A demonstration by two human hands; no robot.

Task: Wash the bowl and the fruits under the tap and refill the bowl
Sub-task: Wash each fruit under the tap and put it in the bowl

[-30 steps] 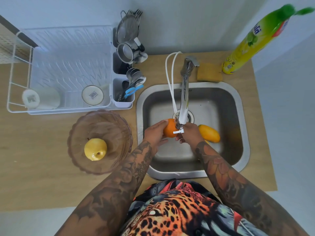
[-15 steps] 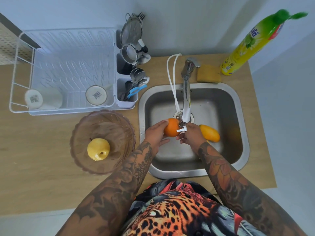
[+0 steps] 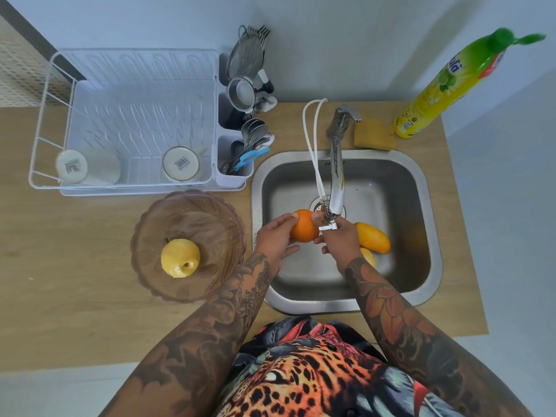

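Head view, looking down on sink (image 3: 427, 206) and counter. Orange (image 3: 304, 226) held under the tap (image 3: 336, 188) spout, above the basin near the drain. Left hand (image 3: 275, 240) cupping the orange from its left, thumb on top, fingers curled beneath. Right hand (image 3: 340, 239) against the orange's right side, thumb on the fruit, remaining fingers curled below and partly hidden; full grasp not certain. Water stream not discernible.

Risks, as judged: wet, smooth peel slipping from between the two hands, dropping into the basin onto the mango (image 3: 373, 237) or the yellow fruit (image 3: 368, 257) half hidden behind the right wrist; knuckles knocking the spout's white fitting (image 3: 328, 227), sitting just above the right hand; splash over the rim onto the wooden counter (image 3: 75, 266).

Orange: round, evenly bright, matte, unblemished on the visible face. Bowl (image 3: 210, 284): translucent pinkish glass, scalloped rim, standing on the counter left of the sink, containing one yellow apple (image 3: 180, 257); refill judged only begun.
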